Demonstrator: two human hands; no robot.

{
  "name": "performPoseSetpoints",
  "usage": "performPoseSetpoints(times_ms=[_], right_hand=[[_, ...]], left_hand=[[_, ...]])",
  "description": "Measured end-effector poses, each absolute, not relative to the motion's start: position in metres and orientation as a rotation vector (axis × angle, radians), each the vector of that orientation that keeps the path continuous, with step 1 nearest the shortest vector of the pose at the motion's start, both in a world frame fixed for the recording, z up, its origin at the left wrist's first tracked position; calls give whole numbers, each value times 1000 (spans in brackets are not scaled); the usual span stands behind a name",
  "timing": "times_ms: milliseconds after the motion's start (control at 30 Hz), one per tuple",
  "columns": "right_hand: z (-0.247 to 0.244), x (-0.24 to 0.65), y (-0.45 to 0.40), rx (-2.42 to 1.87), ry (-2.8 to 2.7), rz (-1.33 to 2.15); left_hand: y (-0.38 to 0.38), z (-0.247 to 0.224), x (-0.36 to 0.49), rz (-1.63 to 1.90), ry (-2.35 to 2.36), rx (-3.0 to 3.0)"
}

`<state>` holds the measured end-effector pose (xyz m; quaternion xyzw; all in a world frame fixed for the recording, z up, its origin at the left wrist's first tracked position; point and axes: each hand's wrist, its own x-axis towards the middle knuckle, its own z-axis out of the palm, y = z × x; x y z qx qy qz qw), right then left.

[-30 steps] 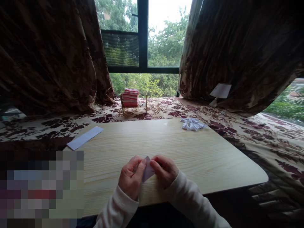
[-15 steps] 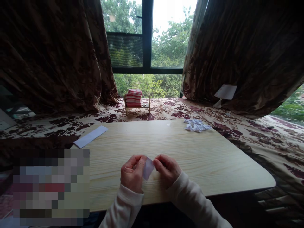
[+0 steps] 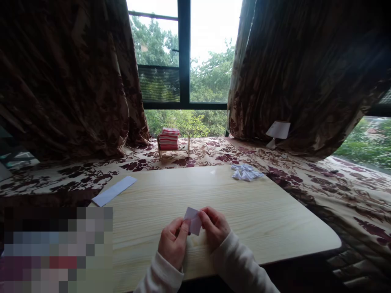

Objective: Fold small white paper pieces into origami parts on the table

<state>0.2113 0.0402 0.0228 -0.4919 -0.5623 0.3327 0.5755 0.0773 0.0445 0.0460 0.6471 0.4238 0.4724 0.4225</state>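
Observation:
A small folded piece of white paper is held up above the near part of the wooden table. My left hand pinches its left edge between thumb and fingers. At the paper's upper right side, my right hand is closed on it, thumb and forefinger together. Several folded white paper pieces lie in a pile at the table's far right corner. Towards the far left corner rests a flat white paper strip or stack.
Beyond the table, a floral cloth covers the ledge below the window. On it stand a small wooden rack with folded red-and-white cloths, and a white lamp. Dark curtains hang on both sides. The lower left is blurred out.
The paper has turned in my fingers and now shows a broader, squarer face. My hands stay close together on it. The whole view has tilted up and shifted slightly.

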Motion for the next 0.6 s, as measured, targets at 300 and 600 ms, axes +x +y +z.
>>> performPoseSetpoints(times_ms=[300,600], right_hand=[[20,204,42,-1164,-1288,685],[12,200,49,-1188,-1199,637]], left_hand=[[44,38,75,1261,1122,1576],[42,42,71,1285,1126,1596]])
